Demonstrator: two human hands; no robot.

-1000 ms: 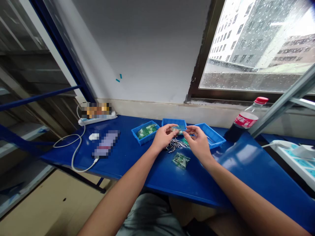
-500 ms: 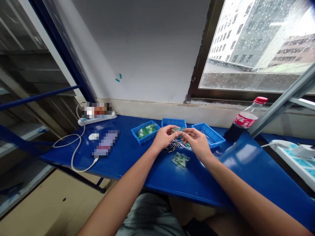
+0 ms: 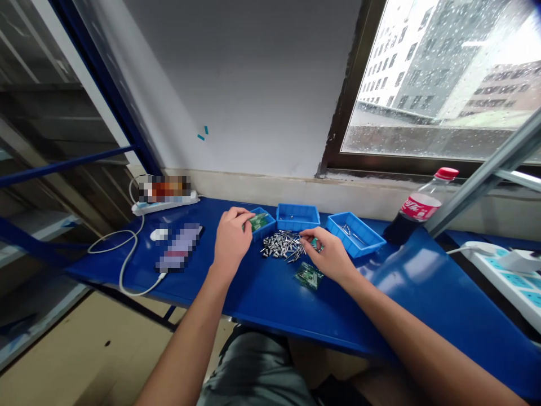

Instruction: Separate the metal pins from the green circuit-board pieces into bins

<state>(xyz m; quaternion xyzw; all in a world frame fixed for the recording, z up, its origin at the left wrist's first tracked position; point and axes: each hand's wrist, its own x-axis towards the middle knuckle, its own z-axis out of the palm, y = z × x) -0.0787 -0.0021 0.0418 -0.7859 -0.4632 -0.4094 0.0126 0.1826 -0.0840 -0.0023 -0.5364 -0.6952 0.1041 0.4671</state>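
Note:
My left hand (image 3: 234, 237) reaches over the left blue bin (image 3: 265, 232), its fingers closed at a small clear bag with green pieces (image 3: 258, 221). Part of that bin is hidden behind the hand. My right hand (image 3: 327, 252) is at the right side of a pile of small metal parts (image 3: 282, 245), some slim and silvery, others stubby with dark ends. Its thumb and fingertips are pinched together; what they hold is too small to make out. Something teal shows under this hand. Nearer the table's front edge lies another green bag (image 3: 309, 276).
A middle blue bin (image 3: 298, 216) and a right blue bin (image 3: 355, 234) with slim metal pieces stand along the back of the blue table (image 3: 262, 301). A cola bottle (image 3: 418, 206) is at the right by a metal post. At left lie a phone with a white cable (image 3: 124, 270) and a power strip.
My hands have parted from holding a small clear bag together. The left went left to the bin; the right moved slightly down to the metal pile, uncovering the middle bin.

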